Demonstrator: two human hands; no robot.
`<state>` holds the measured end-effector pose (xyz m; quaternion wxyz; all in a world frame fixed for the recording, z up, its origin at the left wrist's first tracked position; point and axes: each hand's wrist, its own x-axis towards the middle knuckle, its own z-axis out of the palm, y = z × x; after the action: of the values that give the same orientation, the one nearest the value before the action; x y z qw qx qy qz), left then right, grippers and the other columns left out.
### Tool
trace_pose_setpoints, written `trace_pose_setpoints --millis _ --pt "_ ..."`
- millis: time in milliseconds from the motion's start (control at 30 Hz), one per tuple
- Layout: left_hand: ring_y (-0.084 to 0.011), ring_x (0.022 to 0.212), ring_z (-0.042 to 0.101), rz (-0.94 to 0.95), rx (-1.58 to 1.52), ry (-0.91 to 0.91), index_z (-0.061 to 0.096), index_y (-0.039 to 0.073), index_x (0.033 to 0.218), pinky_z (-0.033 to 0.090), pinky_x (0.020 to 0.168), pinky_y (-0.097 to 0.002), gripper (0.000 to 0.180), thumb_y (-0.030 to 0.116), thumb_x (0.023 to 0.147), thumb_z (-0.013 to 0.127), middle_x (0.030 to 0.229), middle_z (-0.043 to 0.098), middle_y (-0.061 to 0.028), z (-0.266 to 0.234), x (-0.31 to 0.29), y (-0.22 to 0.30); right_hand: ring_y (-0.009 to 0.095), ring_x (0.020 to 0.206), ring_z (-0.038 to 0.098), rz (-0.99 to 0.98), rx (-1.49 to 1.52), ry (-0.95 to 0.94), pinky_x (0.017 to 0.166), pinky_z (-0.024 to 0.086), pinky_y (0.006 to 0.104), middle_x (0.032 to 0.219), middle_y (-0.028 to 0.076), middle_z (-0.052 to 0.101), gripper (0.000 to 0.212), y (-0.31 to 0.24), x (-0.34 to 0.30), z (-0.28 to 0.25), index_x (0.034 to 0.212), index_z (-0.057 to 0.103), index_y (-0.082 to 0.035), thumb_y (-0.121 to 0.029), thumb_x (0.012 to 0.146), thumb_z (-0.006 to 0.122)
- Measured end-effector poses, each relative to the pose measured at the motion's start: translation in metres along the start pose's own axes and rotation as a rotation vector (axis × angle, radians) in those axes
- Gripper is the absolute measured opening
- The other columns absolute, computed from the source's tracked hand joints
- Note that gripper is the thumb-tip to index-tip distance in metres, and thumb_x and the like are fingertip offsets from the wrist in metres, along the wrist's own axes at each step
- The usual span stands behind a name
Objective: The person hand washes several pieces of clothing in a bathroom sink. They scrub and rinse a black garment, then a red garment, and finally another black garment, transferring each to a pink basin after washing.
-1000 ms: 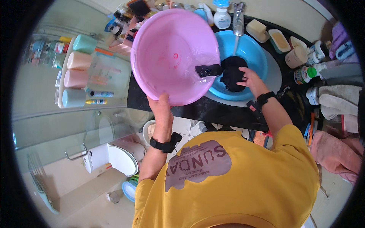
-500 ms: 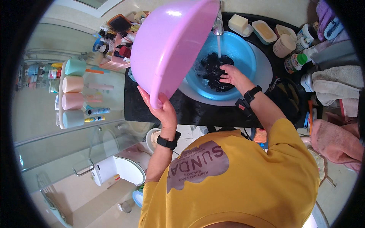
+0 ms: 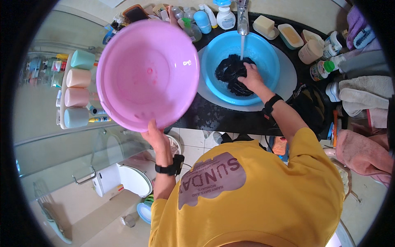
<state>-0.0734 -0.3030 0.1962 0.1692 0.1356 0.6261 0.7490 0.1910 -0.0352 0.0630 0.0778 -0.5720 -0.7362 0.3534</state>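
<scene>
My left hand (image 3: 155, 135) grips the near rim of a large pink plastic basin (image 3: 135, 78), thumb over the edge. Tilted so its inside faces up toward me, the basin shows a few small reddish marks at the bottom. In the sink stands a light blue basin (image 3: 210, 68), where a bunched wet black cloth (image 3: 233, 71) lies in water. My right hand (image 3: 252, 78) reaches into it, thumb and fingers closed around part of the cloth; some fingertips are hidden. Water runs from the tap (image 3: 243, 24) onto the cloth.
Bottles and a pump dispenser (image 3: 226, 17) line the back of the black counter. A soap bar (image 3: 263, 24), tubs and jars stand to the right, near a dark bag (image 3: 308, 105) and hanging towels (image 3: 364, 88). Cups on a shelf (image 3: 77, 97) and a toilet (image 3: 133, 181) are at left.
The pink basin has swung left and down, turning its inside toward me and uncovering bottles behind the sink. My left hand moved left with it. My right hand has closed on the black cloth.
</scene>
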Motion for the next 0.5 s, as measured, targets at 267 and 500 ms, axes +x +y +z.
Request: trace_pose_setpoints --millis 267,500 --pt "-0.0296 0.102 0.062 -0.560 -0.280 0.134 0.045 -0.002 0.125 0.058 0.080 -0.0447 0.043 0.004 0.085 0.058 0.118 0.057 -0.0160 -0.097 0.002 -0.030 0.038 0.105 0.057 -0.032 -0.418 0.008 0.088 0.050 0.0486 0.134 0.018 0.038 0.047 -0.019 -0.003 0.016 0.116 0.052 -0.010 -0.011 0.073 0.073" --pt "-0.0307 0.106 0.061 -0.616 -0.431 0.180 0.049 0.001 0.122 0.056 0.087 -0.0464 0.037 0.009 0.088 0.060 0.115 0.060 -0.0154 -0.107 0.010 -0.047 0.017 0.074 0.066 0.172 0.911 -0.106 0.055 0.053 0.0304 0.091 0.008 0.064 0.027 -0.052 0.017 -0.059 0.113 0.055 -0.001 -0.012 0.088 0.060"
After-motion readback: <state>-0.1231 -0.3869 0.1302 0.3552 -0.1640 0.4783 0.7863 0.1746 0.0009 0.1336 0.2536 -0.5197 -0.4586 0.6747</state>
